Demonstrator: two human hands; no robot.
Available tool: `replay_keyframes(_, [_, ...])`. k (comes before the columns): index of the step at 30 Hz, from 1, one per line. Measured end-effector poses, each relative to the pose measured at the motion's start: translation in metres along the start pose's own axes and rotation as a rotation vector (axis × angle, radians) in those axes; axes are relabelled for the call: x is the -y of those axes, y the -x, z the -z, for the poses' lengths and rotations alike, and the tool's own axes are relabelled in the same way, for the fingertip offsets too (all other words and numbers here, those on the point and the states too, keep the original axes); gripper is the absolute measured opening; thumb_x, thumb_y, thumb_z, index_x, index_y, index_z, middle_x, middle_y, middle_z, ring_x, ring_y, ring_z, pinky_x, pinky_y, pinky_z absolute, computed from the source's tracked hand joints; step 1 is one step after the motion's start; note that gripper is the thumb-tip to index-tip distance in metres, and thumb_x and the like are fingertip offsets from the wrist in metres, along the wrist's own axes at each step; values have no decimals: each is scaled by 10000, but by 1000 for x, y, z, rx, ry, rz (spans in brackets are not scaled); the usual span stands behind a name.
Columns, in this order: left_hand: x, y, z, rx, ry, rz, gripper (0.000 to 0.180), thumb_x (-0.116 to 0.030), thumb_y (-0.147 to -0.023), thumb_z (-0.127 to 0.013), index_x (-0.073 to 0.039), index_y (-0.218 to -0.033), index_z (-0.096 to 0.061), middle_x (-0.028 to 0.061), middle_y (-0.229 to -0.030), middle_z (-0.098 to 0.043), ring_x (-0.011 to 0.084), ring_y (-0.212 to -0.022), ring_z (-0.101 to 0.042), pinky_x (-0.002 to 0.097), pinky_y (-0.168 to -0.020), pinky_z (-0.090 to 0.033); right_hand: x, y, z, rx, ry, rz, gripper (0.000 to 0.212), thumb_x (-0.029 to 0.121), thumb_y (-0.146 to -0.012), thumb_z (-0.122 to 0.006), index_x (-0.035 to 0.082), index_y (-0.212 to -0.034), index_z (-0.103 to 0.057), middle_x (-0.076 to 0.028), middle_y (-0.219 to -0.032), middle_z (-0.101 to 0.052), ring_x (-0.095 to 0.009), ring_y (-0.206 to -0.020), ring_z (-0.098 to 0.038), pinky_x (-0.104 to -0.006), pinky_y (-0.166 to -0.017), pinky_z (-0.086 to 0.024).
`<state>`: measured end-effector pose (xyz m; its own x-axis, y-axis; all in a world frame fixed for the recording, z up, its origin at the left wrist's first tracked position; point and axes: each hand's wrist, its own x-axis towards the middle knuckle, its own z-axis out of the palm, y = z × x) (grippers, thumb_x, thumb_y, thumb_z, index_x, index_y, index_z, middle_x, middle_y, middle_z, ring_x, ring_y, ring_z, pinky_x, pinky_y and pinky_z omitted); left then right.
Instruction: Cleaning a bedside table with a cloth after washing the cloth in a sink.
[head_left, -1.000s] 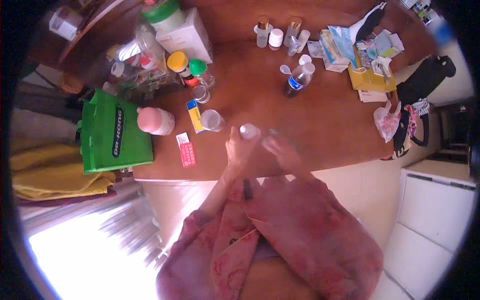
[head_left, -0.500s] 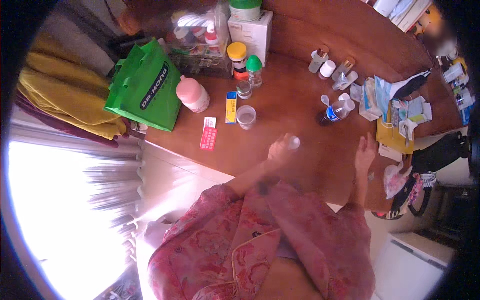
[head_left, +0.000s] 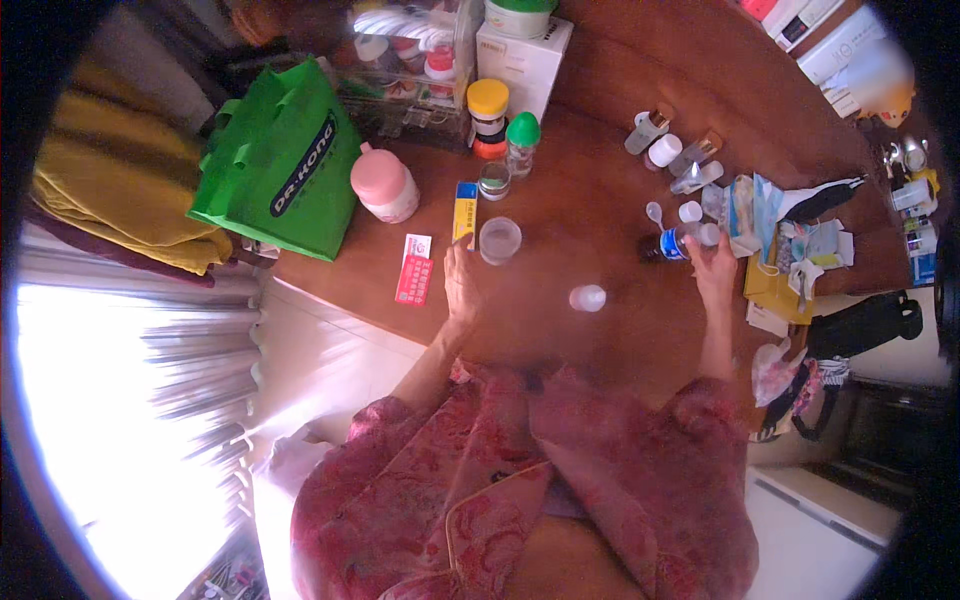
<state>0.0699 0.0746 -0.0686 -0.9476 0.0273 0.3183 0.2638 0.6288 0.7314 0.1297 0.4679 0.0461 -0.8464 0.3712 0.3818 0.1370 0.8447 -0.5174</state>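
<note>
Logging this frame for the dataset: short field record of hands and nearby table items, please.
left hand: flat on brown table, beside clear plastic cup and yellow-blue box
right hand: reaching to small dark bottle; grip unclear
between hands: small white bottle, standing alone
left of table: green bag, pink-lidded jar, red-white card

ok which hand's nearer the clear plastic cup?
Left. The left hand lies just beside the clear plastic cup; the right hand is far off, at a small dark bottle.
</note>
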Motion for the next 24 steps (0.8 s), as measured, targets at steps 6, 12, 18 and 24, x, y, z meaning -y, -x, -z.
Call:
replay_keyframes(6, [-7, -30, -5, 81, -47, -31, 726, -295, -528, -859, -42, -1092, -478, 137, -968, -555, 342, -904, -522, 426, -764, -461, 35, -1, 6, 118, -176, -412, 411, 310, -798, -697, 16, -1054, -564, -93, -750, -621, -137, -562, -581, -298, -501, -472])
replay_keyframes(12, [-68, -40, -19, 170, 158, 11, 621, -232, -578, -828, -73, -1088, -511, 120, -975, -600, 327, -884, -603, 402, -708, -510, 34, 7, 7, 36, -252, -435, 315, 233, -813, -690, 18, -1019, -585, -18, -743, -588, -80, -571, -521, -239, -465, -409])
replay_keyframes(18, [-128, -98, -119, 63, 383, 117, 619, -249, -632, -729, -75, -1160, -456, 169, -1021, -575, 410, -871, -584, 487, -705, -496, 35, 10, -2, -31, -217, -345, 279, 213, -798, -701, 11, -959, -596, -70, -806, -628, -135, -687, -565, -279, -613, -464])
replay_keyframes(24, [-130, -183, -196, -116, 254, 250, 639, -232, -655, -721, -72, -1191, -412, 167, -1106, -548, 409, -935, -569, 489, -771, -482, 34, 11, 5, 28, -61, -281, 297, 220, -780, -712, 23, -971, -601, -113, -822, -657, -190, -744, -628, -332, -655, -499])
